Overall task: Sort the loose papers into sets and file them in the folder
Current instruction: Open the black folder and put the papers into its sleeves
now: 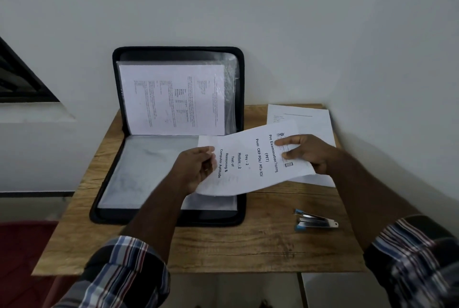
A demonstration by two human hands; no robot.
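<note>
Both hands hold one printed sheet (250, 162) above the table (248, 245). The L hand (196, 168) pinches its left edge w/ thumb on top and fingers curled under; the R hand (306, 152) grips the right end, thumb and index finger on top of the print. The sheet sags in the middle, turned sideways to the viewer (heading reads "Pre Examination Training", lower lines "Day - 2", "Module - 2"). It hangs over the right part of the folder's flat half.

The black zip folder (116, 158) lies open at the table's back-left: one half flat w/ clear sleeves, the other propped upright against the wall (298, 21), w/ a printed page (171, 100) in its sleeve.

More loose papers (305, 118) lie at the back-right corner, partly under the held sheet and R hand. A blue and silver stapler (315, 220) lies on the table nearer the person, right of the folder, apart from it. Both arms wear rolled plaid sleeves (124, 270).
</note>
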